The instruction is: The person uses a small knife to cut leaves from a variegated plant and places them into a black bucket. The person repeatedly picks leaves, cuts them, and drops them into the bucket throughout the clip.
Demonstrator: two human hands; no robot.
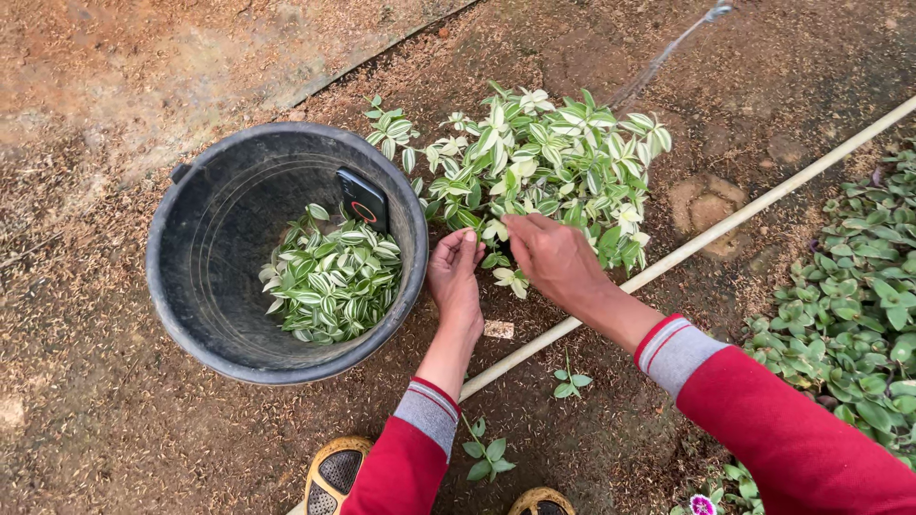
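The plant (544, 157), a low clump of green-and-white striped leaves, grows out of the bare brown ground (114, 429) just beyond both hands, and spreads mostly to the right and away from the person. Its near edge is where the hands meet it. The right hand (553, 257) lies over that edge, knuckles up, with its grip closed among the stems at the foot of the clump; exactly which sprig the fingers pinch is hidden by the hand itself. The left hand (456, 277) is just beside it, on the bucket's side, palm turned toward the plant, its grip loosely apart with the fingertips touching the nearest leaves. Of the two, the right hand is deeper in the foliage; the left stands between the plant and the bucket.

The black bucket (191, 286) stands on the ground to the left of the hands, its rim close by the left wrist. In its bottom lies a heap of cut sprigs (334, 281) of the same striped leaves, and a dark phone (363, 200) leans against the inner wall. A pale pipe (725, 229) runs slantwise across the ground under the right forearm. More green groundcover (859, 315) fills the right edge, well apart from the hands.
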